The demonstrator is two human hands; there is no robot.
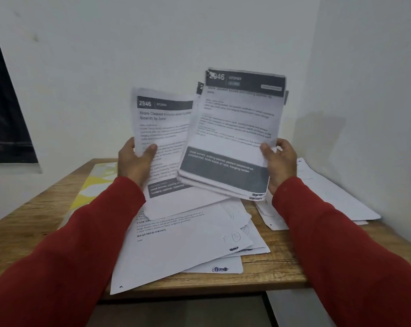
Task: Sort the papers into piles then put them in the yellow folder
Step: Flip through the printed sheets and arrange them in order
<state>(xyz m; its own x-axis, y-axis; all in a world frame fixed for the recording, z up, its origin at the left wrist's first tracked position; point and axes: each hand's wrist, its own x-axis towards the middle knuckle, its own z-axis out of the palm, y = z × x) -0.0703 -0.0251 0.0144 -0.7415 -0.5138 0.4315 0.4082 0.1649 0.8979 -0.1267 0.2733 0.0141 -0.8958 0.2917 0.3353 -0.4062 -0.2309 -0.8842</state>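
Papers (188, 239) on wooden table (277, 270)

Two arms reach forward, both in long red sleeves (355, 244) — plain, soft-looking cloth with no print or markings, creased along the forearm. Each cuff ends at the wrist — the left hand (135, 160) and right hand (280, 161) are bare

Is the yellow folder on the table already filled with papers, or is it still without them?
Cannot tell. Only a yellow and white strip of the yellow folder shows on the table; the left hand and its sheet hide the rest.
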